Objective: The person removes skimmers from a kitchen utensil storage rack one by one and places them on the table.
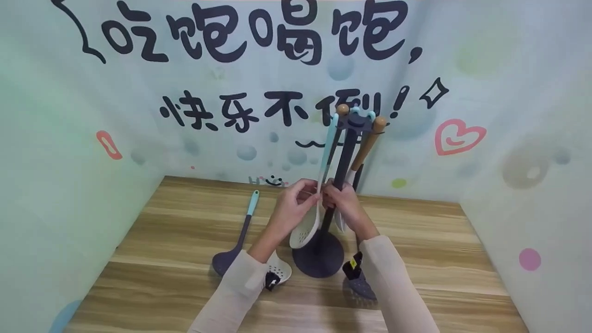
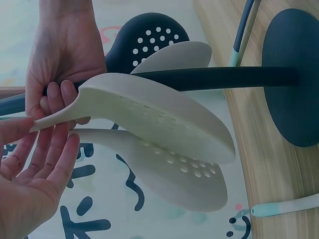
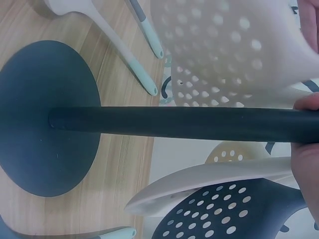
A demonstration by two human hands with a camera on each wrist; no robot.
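Note:
My left hand pinches the thin neck of a white slotted spoon, whose mint handle rises to the top of a dark utensil stand. The spoon's perforated bowl hangs beside the pole. My right hand is wrapped around the stand's pole at mid-height. Behind the pinched spoon, a second white slotted spoon hangs in the left wrist view. A dark slotted turner and a pale utensil hang on the pole's other side. Wooden handles also show at the top.
Around the stand's round base, a dark ladle with a mint handle lies at left. A white slotted utensil lies partly behind the left sleeve, and a dark perforated utensil near the right one. A printed cloth backs the wooden table.

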